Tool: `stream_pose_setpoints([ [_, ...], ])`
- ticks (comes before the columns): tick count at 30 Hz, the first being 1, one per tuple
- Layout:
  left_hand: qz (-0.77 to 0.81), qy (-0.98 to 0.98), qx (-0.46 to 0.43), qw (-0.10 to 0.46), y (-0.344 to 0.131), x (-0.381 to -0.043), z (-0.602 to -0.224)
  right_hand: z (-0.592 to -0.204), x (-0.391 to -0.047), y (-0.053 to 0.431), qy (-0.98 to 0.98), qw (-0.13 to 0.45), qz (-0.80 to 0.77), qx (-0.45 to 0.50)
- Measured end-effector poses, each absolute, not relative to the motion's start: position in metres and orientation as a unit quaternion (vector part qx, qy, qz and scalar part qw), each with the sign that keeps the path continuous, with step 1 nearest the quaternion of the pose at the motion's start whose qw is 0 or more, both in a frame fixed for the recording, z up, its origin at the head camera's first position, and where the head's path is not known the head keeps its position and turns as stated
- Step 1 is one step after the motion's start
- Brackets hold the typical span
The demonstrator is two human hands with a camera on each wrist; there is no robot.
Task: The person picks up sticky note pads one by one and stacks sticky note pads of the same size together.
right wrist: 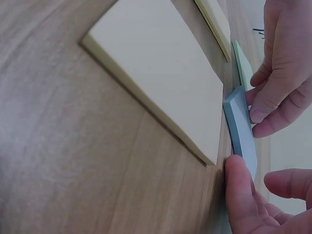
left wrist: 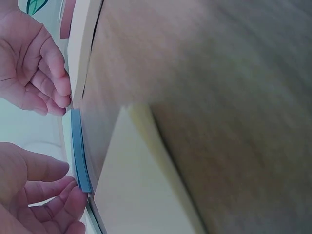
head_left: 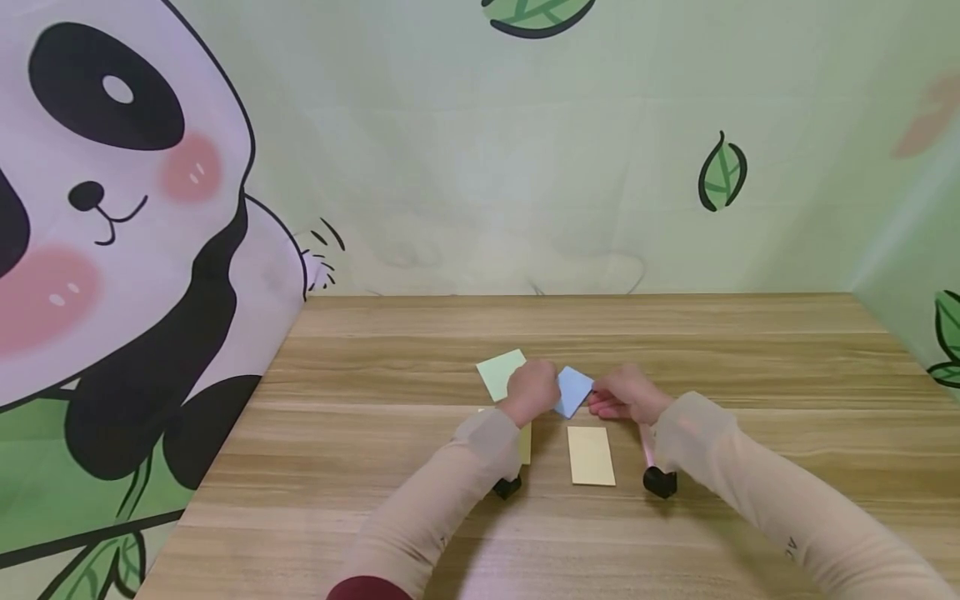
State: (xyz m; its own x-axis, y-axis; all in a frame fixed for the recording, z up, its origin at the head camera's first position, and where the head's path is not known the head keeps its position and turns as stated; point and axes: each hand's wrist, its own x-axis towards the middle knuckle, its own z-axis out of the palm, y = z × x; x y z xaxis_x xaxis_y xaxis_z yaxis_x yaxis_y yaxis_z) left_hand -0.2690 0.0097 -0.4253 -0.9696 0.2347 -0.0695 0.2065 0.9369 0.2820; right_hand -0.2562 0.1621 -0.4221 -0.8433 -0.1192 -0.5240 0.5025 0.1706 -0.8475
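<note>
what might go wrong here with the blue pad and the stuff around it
Uneven pushing might turn the blue pad, since the left hand and right hand are at opposite sides of it. The left hand is also close to the green pad, so may nudge it. The left sleeve passes over the yellow pad in the head view, so lowering that arm could drag it.

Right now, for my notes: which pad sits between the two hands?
The blue pad, between the left hand and the right hand; the green pad and both yellow pads lie outside that gap.
</note>
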Motion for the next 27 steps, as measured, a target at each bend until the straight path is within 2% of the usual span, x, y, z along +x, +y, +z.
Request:
stream_pose_setpoints([
  [14,0.179,0.978,0.102,0.037,0.011,-0.267,-0.426,-0.423,-0.261,0.158,0.727,0.244,-0.627,0.135],
  [27,0.174,0.977,0.110,0.048,0.010,-0.267,-0.424,-0.420,-0.268,0.161,0.748,0.229,-0.607,0.136],
])
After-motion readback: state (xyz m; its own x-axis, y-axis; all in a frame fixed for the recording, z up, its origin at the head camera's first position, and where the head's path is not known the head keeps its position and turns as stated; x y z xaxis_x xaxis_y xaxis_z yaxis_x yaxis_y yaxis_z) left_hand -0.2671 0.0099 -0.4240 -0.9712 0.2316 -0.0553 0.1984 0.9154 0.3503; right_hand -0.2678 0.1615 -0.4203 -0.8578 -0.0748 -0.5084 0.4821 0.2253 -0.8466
